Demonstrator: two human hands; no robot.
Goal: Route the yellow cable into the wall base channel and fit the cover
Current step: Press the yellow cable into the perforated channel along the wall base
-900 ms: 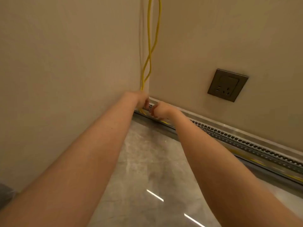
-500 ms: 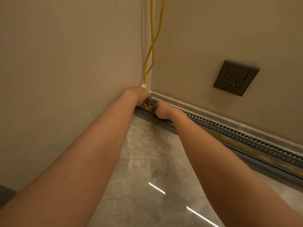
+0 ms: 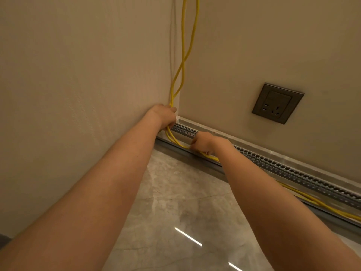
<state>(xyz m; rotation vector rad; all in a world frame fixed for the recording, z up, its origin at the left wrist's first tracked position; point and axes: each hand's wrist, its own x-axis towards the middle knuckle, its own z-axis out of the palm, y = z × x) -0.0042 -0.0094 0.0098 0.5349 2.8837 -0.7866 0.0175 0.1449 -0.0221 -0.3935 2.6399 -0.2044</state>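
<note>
Two strands of yellow cable (image 3: 183,61) hang down the room corner, crossing each other once. My left hand (image 3: 163,115) grips them where they meet the corner's foot. From there the cable curves along the bottom of the open metal base channel (image 3: 277,163), which runs right along the wall with a toothed strip inside. My right hand (image 3: 203,142) pinches the cable a short way to the right, low in the channel. More yellow cable lies in the channel toward the far right. No cover is in view.
A dark wall socket (image 3: 277,103) sits above the channel on the right wall. A glossy grey marble floor (image 3: 175,202) spreads below my arms. The plain beige left wall (image 3: 78,94) meets the right wall at the corner.
My right hand has slid to the right along the channel, away from my left hand, drawing a visible curve of cable between them. The view has shifted slightly.
</note>
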